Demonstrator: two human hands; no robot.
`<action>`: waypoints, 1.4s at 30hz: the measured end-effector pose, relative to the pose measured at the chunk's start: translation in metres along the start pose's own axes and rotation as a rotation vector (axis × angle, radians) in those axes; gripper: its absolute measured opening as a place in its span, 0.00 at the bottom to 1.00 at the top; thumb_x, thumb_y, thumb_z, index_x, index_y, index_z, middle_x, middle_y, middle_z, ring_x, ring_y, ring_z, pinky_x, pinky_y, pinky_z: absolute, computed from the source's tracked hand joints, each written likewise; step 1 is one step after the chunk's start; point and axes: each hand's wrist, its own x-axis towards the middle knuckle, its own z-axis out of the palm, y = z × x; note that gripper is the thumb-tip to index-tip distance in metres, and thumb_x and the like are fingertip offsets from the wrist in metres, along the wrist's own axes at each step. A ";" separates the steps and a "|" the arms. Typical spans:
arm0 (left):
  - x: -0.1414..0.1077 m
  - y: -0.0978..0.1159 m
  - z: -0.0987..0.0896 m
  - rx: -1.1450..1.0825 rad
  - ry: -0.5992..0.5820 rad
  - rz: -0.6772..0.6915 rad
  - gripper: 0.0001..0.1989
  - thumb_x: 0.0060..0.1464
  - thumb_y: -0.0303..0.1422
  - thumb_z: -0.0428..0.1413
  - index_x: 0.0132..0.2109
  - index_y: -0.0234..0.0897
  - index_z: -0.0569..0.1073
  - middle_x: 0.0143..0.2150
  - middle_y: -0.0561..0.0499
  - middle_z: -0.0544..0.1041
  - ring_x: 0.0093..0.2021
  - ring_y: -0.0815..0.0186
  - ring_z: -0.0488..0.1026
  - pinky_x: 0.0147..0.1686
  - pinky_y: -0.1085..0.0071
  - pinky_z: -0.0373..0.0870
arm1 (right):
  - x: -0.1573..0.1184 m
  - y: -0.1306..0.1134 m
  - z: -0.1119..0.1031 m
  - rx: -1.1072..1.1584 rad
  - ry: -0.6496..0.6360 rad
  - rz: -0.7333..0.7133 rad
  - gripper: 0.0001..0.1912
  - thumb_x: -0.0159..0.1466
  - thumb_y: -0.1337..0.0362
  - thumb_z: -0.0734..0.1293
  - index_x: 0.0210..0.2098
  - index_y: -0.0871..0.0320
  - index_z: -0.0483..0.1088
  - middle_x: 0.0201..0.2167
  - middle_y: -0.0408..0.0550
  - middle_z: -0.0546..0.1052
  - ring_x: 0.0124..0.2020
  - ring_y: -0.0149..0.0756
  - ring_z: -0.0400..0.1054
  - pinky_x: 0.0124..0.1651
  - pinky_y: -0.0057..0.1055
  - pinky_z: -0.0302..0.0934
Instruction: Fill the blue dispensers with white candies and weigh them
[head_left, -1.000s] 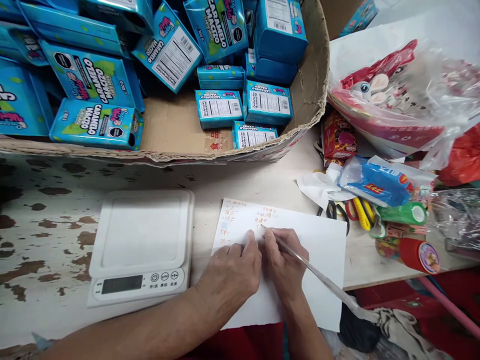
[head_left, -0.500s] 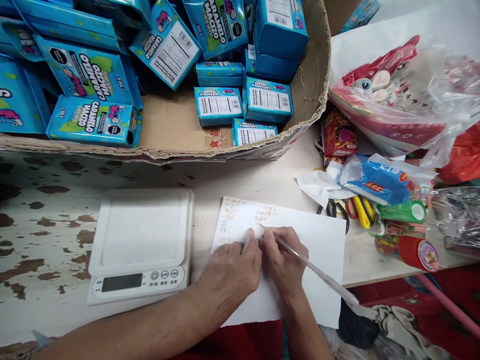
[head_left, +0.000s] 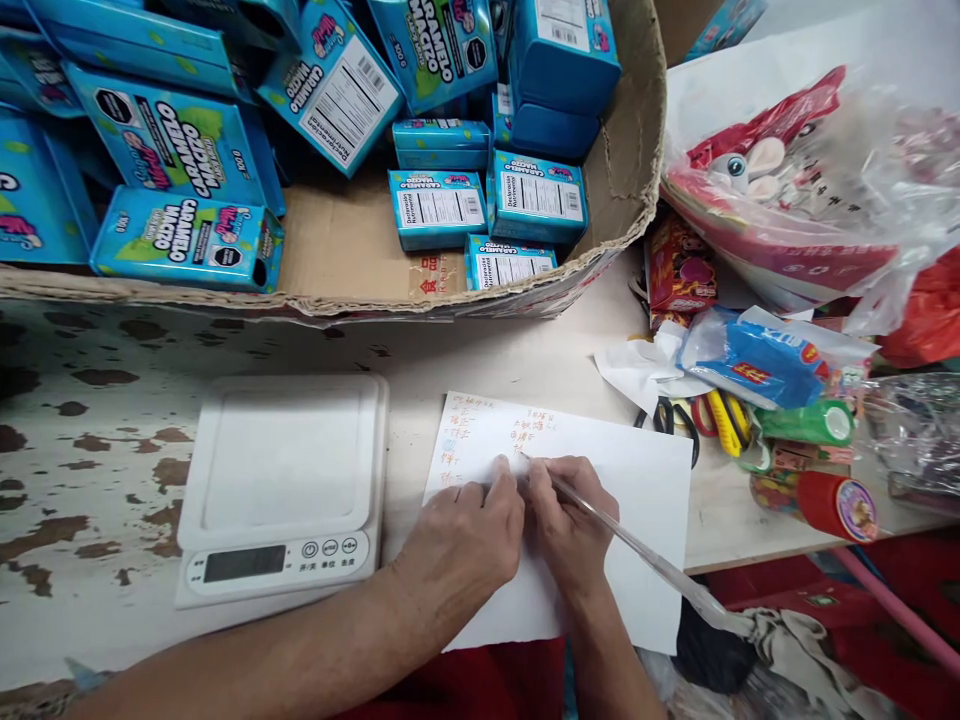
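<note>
My right hand (head_left: pixel 574 510) pinches a long, clear-barrelled pen (head_left: pixel 637 545) with its tip on a white sheet of paper (head_left: pixel 645 480). Orange handwriting in two columns covers the upper left of the sheet; the pen tip is at the lowest line of the right column. Curled and resting on the sheet just left of the pen, my left hand (head_left: pixel 469 530) presses the paper; its fingertips are partly hidden. To the left of the sheet lies a white digital kitchen scale (head_left: pixel 281 460) with a dark display and a bare platform.
A cardboard box (head_left: pixel 330 225) of blue candy boxes (head_left: pixel 345 100) stands behind the scale and paper. On the right are scissors (head_left: pixel 679 420), a yellow cutter (head_left: pixel 727 420), a green roll (head_left: pixel 821 422), a red-lidded jar (head_left: pixel 836 505) and a plastic-wrapped red bundle (head_left: pixel 780 220).
The pen tip has added strokes to the lowest character of the right column. My right hand has shifted very slightly; my left hand stays in place.
</note>
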 end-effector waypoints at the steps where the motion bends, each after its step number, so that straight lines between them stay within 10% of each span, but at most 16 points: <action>1: 0.000 0.000 0.000 0.009 0.008 0.000 0.17 0.59 0.22 0.48 0.53 0.29 0.71 0.54 0.35 0.72 0.32 0.65 0.74 0.26 0.69 0.72 | 0.001 -0.001 0.000 -0.003 -0.011 -0.011 0.08 0.62 0.64 0.66 0.27 0.56 0.66 0.18 0.37 0.70 0.18 0.27 0.64 0.23 0.25 0.60; 20: -0.003 0.000 0.007 0.092 0.217 0.080 0.15 0.56 0.21 0.49 0.49 0.31 0.73 0.54 0.39 0.74 0.30 0.67 0.72 0.23 0.71 0.69 | 0.008 0.000 -0.007 0.432 0.023 0.229 0.06 0.62 0.61 0.67 0.33 0.56 0.67 0.18 0.37 0.72 0.17 0.28 0.68 0.22 0.26 0.65; 42: -0.003 0.005 0.007 0.081 0.155 0.052 0.15 0.57 0.21 0.49 0.47 0.34 0.75 0.55 0.40 0.73 0.28 0.67 0.72 0.22 0.70 0.69 | 0.003 0.008 -0.003 0.095 -0.006 0.075 0.07 0.62 0.63 0.66 0.29 0.56 0.67 0.20 0.38 0.73 0.18 0.28 0.67 0.23 0.26 0.62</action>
